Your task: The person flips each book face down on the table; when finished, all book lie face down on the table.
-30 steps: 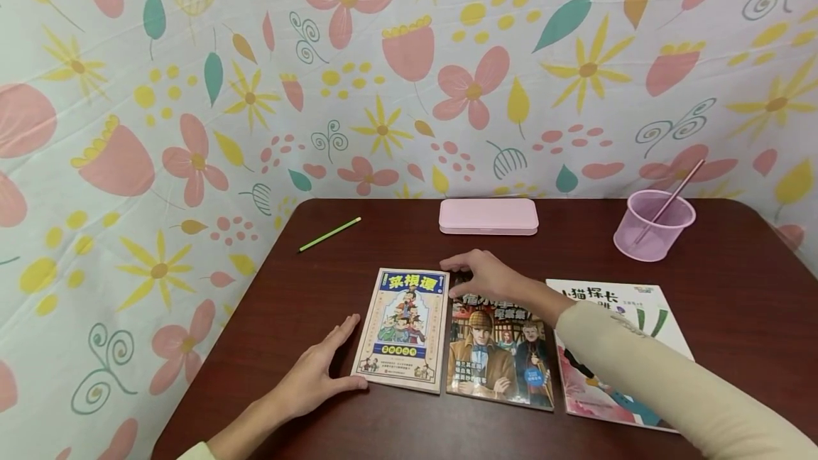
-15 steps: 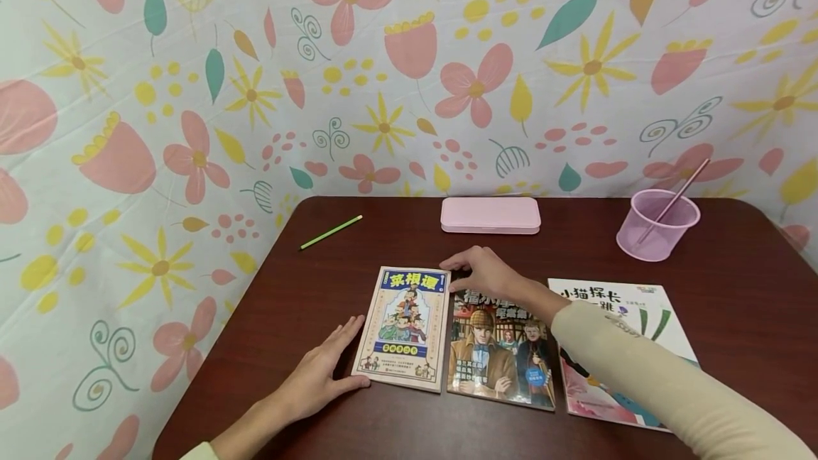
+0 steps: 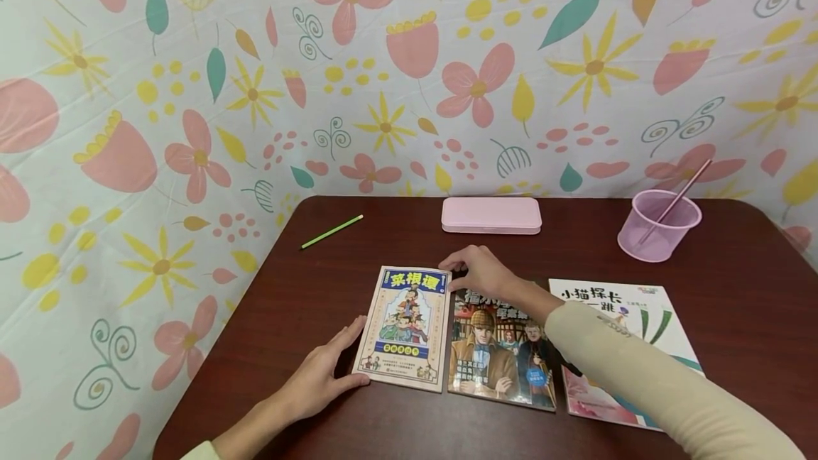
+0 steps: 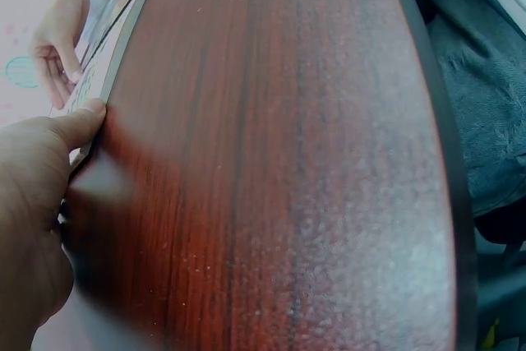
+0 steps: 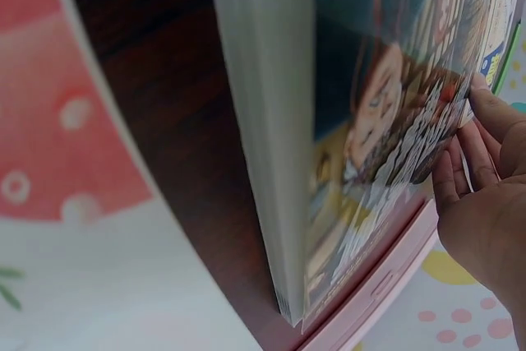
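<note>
Table (image 3: 409,431) beneath, unclenched left hand (image 3: 319,371) and right hand (image 3: 481,272) touch a book (image 3: 401,332), with magazine (image 3: 492,357) and picture book (image 3: 652,314) already lined alongside.

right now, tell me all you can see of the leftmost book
The leftmost book lies closed and flat on the dark table, its cream, paper-looking cover up: yellow characters on a blue band, cartoon figures below. The left hand touches its near left corner; the right hand is at its far right corner.

Beyond the right hand (image 3: 482,272) I see a pink case (image 3: 491,215); farther right, a basket (image 3: 647,244) holding a stick (image 3: 689,189); beyond the left hand (image 3: 322,373), a green pencil (image 3: 331,231).
</note>
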`<state>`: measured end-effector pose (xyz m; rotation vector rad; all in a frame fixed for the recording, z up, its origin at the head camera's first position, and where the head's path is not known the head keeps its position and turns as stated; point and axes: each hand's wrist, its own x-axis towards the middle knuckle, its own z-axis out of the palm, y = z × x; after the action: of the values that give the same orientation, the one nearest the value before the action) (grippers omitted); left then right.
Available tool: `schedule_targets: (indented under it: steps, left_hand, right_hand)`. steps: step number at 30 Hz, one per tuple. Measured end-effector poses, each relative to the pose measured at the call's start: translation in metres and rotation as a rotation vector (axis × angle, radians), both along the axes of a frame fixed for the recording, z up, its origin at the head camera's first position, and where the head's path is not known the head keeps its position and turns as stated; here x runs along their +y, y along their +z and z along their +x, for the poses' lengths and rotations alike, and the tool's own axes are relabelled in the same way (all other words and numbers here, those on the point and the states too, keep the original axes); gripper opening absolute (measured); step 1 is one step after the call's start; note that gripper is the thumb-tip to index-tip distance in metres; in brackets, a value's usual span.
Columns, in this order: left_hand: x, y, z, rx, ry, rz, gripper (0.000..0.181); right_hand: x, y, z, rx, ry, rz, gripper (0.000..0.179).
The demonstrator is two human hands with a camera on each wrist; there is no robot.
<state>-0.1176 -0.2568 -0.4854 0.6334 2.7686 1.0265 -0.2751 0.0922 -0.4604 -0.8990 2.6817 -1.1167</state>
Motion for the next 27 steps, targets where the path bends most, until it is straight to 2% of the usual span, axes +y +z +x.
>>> schedule_targets:
  steps: [6, 12, 20, 23, 27]
  left_hand:
    - [0.0003, 0.0010, -0.0013, 0.000, -0.012, 0.047, 0.097]
    - [0.0004, 0.0029, -0.0029, -0.030, -0.040, 0.186, 0.098]
    - [-0.0011, 0.0054, -0.0043, -0.179, -0.078, 0.413, 0.099]
    - [-0.0006, 0.0075, -0.0048, -0.216, -0.071, 0.446, 0.098]
    - [0.0003, 0.0092, -0.0052, -0.268, -0.044, 0.445, 0.095]
  right_hand:
    - [-0.0003, 0.0008, -0.0008, -0.003, -0.002, 0.000, 0.039]
    - [0.0000, 0.0024, -0.0005, 0.004, -0.001, 0.009, 0.040]
    - [-0.0014, 0.0017, -0.0005, -0.002, 0.020, 0.036, 0.042]
    - [-0.0021, 0.0017, -0.0010, -0.007, 0.013, 0.046, 0.043]
    - [-0.0028, 0.0016, -0.0013, -0.010, 0.014, 0.058, 0.042]
